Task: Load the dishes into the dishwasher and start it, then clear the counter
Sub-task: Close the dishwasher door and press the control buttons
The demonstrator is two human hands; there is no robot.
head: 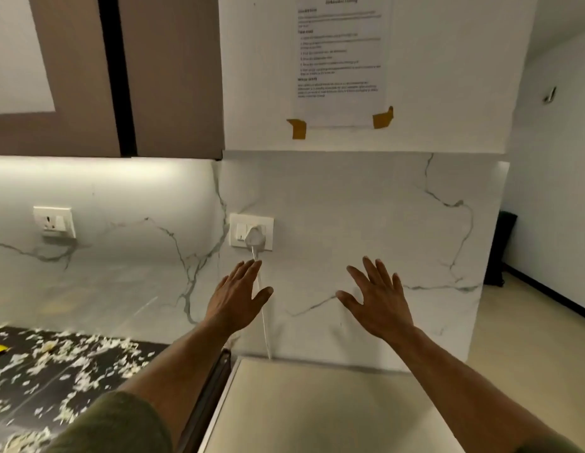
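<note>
Left hand: your left hand (237, 294) is raised before the marble wall (366, 223), fingers straight and spread, gripping nothing.
Right hand: your right hand (377, 297) is raised beside it, fingers also spread and empty.
Socket: a white plug (253, 238) sits in the socket (251, 231) just above your left fingertips.
Counter: the dark counter (39, 380) at lower left is strewn with pale scraps (88, 351).
Appliance: a pale flat top (317, 410) lies beneath your forearms.
</note>
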